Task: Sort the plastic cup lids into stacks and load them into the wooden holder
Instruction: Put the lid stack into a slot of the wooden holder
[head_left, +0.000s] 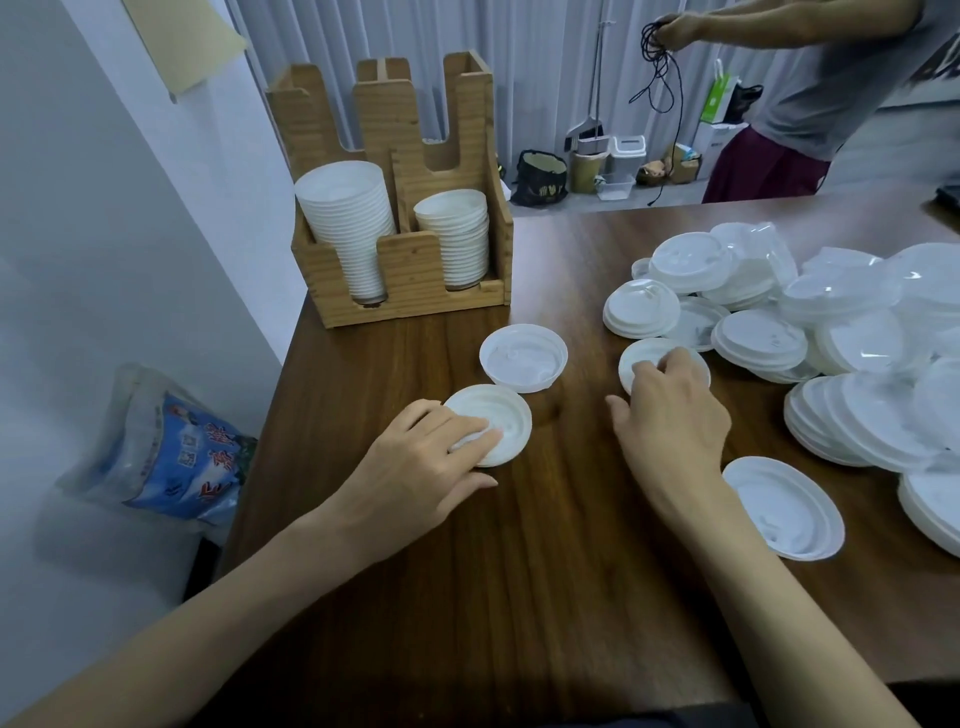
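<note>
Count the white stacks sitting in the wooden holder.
2: a taller stack in the front-left slot, a shorter stack in the front-right. The wooden holder's rear slots may hide more.

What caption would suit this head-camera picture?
Left hand presses one lid, right hand touches a second lid, wooden holder behind holds two stacks.

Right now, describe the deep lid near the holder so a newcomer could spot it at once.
Find the wooden holder at the far left corner of the table. Just in front of it, the deep lid sits just beyond the flat lid under the left hand. Unlike its flat neighbours, it looks like a small bowl, hollow side up.
</note>
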